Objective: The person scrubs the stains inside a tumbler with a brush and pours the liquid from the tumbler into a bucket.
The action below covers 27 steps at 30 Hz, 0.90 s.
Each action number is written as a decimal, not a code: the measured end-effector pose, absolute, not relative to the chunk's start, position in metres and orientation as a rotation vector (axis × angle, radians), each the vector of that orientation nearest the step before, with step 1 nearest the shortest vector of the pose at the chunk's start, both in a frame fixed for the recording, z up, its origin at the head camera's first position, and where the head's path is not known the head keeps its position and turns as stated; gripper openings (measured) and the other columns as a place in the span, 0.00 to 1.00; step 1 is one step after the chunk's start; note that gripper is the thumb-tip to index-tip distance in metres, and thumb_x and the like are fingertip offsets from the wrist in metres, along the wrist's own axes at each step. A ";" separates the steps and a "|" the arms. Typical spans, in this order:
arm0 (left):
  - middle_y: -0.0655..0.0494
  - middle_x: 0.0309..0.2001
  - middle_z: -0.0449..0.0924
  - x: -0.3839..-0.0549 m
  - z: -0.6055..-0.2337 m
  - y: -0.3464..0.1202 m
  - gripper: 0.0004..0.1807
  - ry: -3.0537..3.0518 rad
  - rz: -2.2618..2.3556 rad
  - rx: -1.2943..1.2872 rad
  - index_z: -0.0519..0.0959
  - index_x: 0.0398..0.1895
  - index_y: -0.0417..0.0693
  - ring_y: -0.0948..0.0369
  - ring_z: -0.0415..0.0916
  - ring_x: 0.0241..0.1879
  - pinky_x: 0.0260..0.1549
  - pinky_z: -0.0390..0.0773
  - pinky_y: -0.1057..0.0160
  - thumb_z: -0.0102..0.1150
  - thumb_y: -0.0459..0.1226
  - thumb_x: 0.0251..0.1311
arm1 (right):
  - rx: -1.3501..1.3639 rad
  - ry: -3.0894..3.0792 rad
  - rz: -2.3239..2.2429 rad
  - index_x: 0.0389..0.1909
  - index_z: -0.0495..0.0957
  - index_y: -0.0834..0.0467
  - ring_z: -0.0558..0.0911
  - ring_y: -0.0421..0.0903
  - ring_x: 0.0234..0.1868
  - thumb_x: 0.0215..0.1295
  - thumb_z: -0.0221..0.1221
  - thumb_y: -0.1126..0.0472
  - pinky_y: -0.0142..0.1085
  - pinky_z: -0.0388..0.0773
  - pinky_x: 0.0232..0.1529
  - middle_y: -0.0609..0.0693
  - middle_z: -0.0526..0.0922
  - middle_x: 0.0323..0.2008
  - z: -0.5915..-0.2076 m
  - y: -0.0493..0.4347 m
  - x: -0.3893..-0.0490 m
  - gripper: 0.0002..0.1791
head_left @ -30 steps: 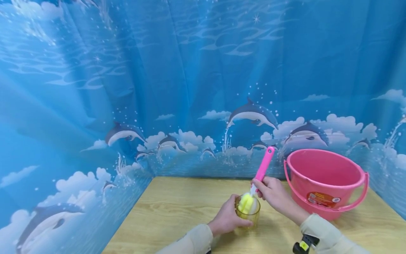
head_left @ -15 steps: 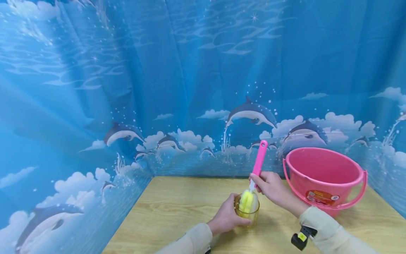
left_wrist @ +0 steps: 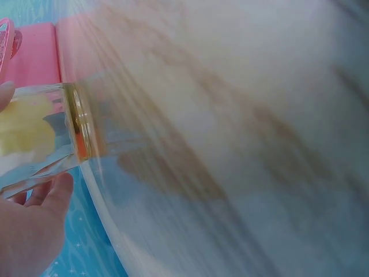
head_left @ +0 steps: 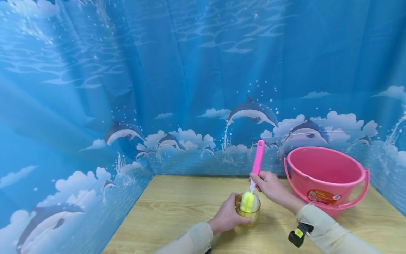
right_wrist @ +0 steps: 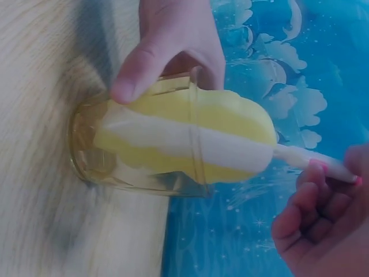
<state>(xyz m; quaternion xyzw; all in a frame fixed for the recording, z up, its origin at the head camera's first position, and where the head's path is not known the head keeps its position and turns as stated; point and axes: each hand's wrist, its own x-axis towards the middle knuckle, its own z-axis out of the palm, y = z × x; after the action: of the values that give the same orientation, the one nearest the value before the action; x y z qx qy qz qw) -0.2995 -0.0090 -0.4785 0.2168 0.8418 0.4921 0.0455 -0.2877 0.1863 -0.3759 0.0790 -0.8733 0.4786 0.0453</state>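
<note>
A transparent amber glass [head_left: 257, 216] stands at the front middle of the table, its base at the wood. My left hand [head_left: 229, 216] grips it round the left side, thumb toward the front. Inside the glass is the yellow and white sponge head [right_wrist: 233, 109] of a cup brush, part of it poking above the rim in the right wrist view. My right hand [head_left: 273, 188] pinches the brush low on its pink handle [head_left: 258, 160], near the white neck. The handle points up, leaning slightly right. In the left wrist view the glass [left_wrist: 72, 124] is cut off by the left edge.
A large pink bucket [head_left: 326, 167] with a label and a lowered handle stands right of my right hand, at the back right. The light wooden table [head_left: 177, 197] meets a blue dolphin-print curtain [head_left: 196, 88] behind and at the left.
The brush handle has swung left and become more upright, my right hand shifting slightly left with it. The sponge head rose a little, then sank again. My left hand and the glass barely moved.
</note>
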 end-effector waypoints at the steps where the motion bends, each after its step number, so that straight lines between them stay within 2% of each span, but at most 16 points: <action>1: 0.64 0.51 0.78 -0.300 -0.478 -0.009 0.43 2.567 1.508 0.663 0.70 0.58 0.53 0.69 0.76 0.47 0.52 0.77 0.65 0.85 0.42 0.35 | 0.252 -2.669 1.466 0.38 0.81 0.60 0.62 0.40 0.18 0.78 0.50 0.47 0.30 0.59 0.17 0.48 0.71 0.18 -0.377 0.186 -0.288 0.21; 10: 0.65 0.49 0.76 -0.301 -0.479 -0.008 0.42 2.547 1.522 0.655 0.69 0.57 0.53 0.70 0.75 0.45 0.47 0.77 0.68 0.85 0.42 0.37 | 0.372 -2.706 1.419 0.40 0.83 0.56 0.62 0.39 0.17 0.77 0.52 0.48 0.29 0.58 0.16 0.47 0.71 0.19 -0.382 0.184 -0.280 0.17; 18: 0.65 0.47 0.77 -0.300 -0.478 -0.009 0.41 2.513 1.549 0.636 0.70 0.56 0.54 0.69 0.76 0.43 0.45 0.78 0.68 0.84 0.39 0.38 | 0.457 -2.676 1.168 0.35 0.81 0.53 0.62 0.37 0.15 0.77 0.52 0.48 0.28 0.59 0.15 0.45 0.69 0.16 -0.370 0.182 -0.272 0.16; 27: 0.65 0.47 0.77 -0.299 -0.477 -0.009 0.40 2.486 1.557 0.628 0.70 0.57 0.55 0.69 0.76 0.42 0.44 0.79 0.68 0.84 0.38 0.39 | 0.490 -2.667 0.968 0.33 0.79 0.51 0.62 0.37 0.15 0.78 0.50 0.45 0.29 0.62 0.15 0.43 0.66 0.16 -0.367 0.181 -0.266 0.18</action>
<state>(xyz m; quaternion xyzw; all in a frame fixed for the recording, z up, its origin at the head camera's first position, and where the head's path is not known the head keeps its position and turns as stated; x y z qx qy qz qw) -0.2993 -0.0088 -0.4772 0.2087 0.8266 0.5178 0.0711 -0.2659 0.1812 -0.3671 0.1687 -0.9183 0.3333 0.1310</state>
